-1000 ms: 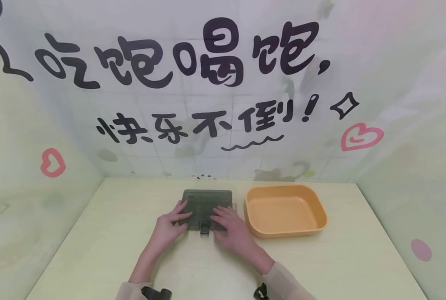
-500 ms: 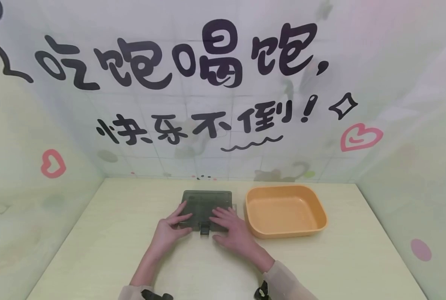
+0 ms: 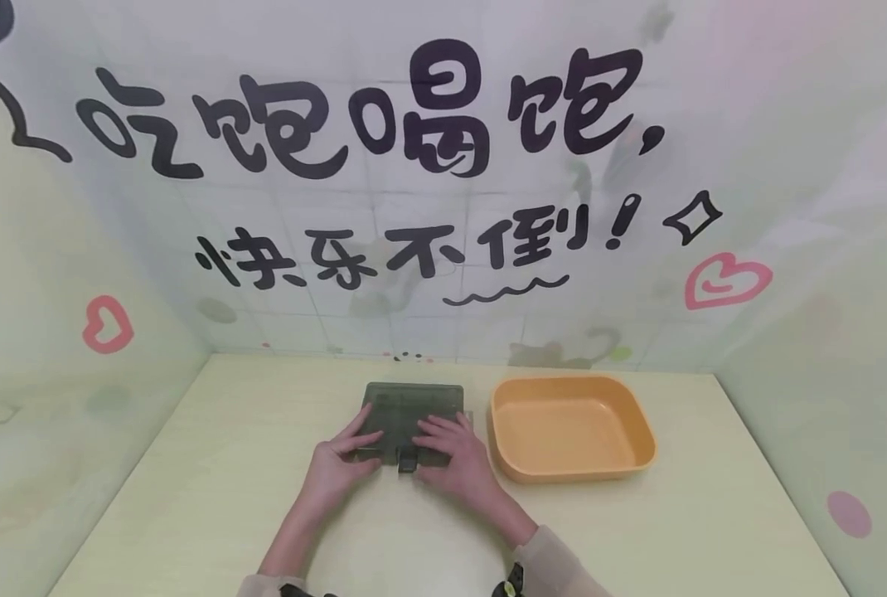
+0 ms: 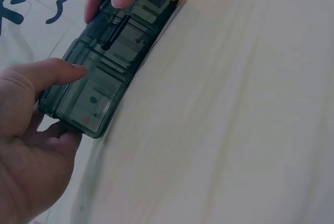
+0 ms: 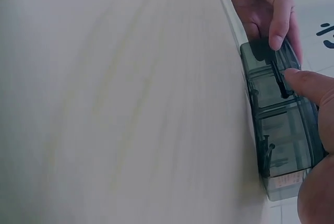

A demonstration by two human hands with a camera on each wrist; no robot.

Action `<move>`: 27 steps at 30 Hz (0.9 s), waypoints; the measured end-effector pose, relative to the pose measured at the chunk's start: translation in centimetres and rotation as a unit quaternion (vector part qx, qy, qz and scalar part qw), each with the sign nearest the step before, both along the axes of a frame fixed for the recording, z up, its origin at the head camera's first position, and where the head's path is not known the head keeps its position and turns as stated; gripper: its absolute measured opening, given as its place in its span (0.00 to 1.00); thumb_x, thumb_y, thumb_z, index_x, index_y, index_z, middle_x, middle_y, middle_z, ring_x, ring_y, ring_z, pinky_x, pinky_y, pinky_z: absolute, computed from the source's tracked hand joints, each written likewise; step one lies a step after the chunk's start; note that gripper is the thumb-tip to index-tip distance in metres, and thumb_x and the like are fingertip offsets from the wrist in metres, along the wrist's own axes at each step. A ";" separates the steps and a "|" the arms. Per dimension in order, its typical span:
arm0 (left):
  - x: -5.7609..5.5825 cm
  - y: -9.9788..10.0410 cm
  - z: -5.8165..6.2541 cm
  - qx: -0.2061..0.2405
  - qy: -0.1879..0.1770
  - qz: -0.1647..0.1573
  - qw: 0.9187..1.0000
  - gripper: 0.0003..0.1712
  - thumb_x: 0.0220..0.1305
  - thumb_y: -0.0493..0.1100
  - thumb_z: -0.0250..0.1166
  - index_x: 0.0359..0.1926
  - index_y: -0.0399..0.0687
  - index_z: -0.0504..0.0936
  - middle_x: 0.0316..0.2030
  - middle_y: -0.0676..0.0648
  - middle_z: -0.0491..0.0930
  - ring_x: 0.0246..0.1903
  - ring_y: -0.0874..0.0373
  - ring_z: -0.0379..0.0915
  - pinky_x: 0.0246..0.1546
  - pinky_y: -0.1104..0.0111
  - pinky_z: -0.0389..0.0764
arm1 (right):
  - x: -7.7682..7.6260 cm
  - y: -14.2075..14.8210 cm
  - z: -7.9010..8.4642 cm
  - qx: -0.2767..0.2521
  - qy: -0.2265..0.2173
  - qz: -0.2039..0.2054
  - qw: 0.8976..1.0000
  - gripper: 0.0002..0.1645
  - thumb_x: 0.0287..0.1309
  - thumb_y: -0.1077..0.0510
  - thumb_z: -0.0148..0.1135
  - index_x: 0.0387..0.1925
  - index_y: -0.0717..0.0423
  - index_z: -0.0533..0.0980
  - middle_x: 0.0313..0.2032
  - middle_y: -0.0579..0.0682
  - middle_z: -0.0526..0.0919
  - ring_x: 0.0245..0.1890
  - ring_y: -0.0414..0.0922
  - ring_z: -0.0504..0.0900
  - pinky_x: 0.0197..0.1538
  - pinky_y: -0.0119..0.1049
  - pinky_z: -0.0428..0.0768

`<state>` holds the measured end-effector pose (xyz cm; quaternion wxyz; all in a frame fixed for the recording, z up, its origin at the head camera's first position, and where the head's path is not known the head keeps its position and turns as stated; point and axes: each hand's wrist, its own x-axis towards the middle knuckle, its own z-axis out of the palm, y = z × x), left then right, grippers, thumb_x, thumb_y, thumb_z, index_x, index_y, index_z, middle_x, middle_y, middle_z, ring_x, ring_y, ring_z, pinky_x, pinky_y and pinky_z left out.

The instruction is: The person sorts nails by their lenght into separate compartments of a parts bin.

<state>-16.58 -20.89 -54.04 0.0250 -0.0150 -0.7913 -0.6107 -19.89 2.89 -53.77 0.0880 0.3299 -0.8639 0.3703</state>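
Observation:
A dark translucent green plastic storage box (image 3: 402,406) with inner compartments lies on the table, lid down. Its front wall carries a dark latch (image 3: 407,459). My left hand (image 3: 332,474) holds the box's left end, thumb on the front wall and fingers spread at the side and lid. On the right side, my right hand (image 3: 464,466) rests its fingers over the lid while its thumb (image 5: 300,80) touches the front beside the latch. Small dark shapes, one like a screw (image 5: 269,153), show through the wall; their exact kind is unclear.
An orange rectangular tray (image 3: 574,477) stands close to the right of the box and right hand. Behind the pale table (image 3: 190,497) rises a printed back wall (image 3: 324,327), with side walls to the left and right.
The right hand has shifted slightly left, its thumb closer to the latch. The left hand stays at the left end, and the box remains in place. The head view has tilted a little.

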 end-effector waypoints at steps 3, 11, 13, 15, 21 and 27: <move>0.0 0.0 0.1 -0.004 0.006 0.004 1.000 0.24 0.55 0.28 0.75 0.54 0.37 0.86 0.75 0.55 0.63 0.75 0.45 0.52 0.70 0.61 0.63 | -0.1 0.0 0.1 0.015 0.012 0.001 1.000 0.31 0.44 0.54 0.84 0.52 0.54 0.86 0.62 0.49 0.81 0.67 0.50 0.75 0.78 0.58 0.56; -0.4 0.0 0.3 -0.002 0.022 0.005 1.000 0.23 0.54 0.28 0.75 0.54 0.36 0.86 0.75 0.54 0.63 0.75 0.44 0.52 0.70 0.60 0.63 | -0.5 -0.5 0.1 0.019 0.043 -0.002 0.999 0.34 0.41 0.55 0.86 0.54 0.52 0.85 0.63 0.48 0.81 0.67 0.51 0.74 0.78 0.59 0.54; -0.4 -0.1 0.4 -0.005 0.021 0.005 1.000 0.23 0.54 0.28 0.75 0.54 0.36 0.86 0.75 0.54 0.63 0.75 0.44 0.52 0.70 0.60 0.63 | -0.5 -0.6 -0.1 0.010 0.037 -0.007 0.999 0.34 0.41 0.56 0.86 0.54 0.52 0.85 0.63 0.48 0.81 0.67 0.50 0.74 0.78 0.59 0.53; -0.4 0.0 0.3 -0.008 0.021 0.003 1.000 0.24 0.54 0.28 0.75 0.54 0.36 0.86 0.75 0.53 0.63 0.75 0.43 0.52 0.70 0.60 0.63 | -0.5 -0.6 -0.2 0.006 0.027 -0.011 1.000 0.34 0.41 0.56 0.85 0.55 0.51 0.85 0.63 0.47 0.81 0.67 0.49 0.73 0.79 0.58 0.51; -0.5 0.2 0.2 0.000 0.021 -0.005 1.000 0.24 0.54 0.26 0.74 0.54 0.35 0.85 0.75 0.51 0.62 0.76 0.42 0.51 0.70 0.60 0.62 | -0.4 -0.6 -0.7 -0.026 0.045 -0.026 0.998 0.30 0.44 0.55 0.84 0.52 0.52 0.86 0.60 0.46 0.83 0.65 0.49 0.76 0.77 0.62 0.54; -0.1 0.1 0.0 -0.005 0.004 -0.002 1.000 0.24 0.54 0.28 0.75 0.54 0.36 0.86 0.75 0.52 0.62 0.76 0.43 0.50 0.71 0.59 0.62 | 0.0 -1.4 -1.7 -0.077 0.075 -0.044 0.993 0.22 0.45 0.56 0.83 0.45 0.53 0.88 0.55 0.47 0.86 0.60 0.49 0.80 0.75 0.63 0.60</move>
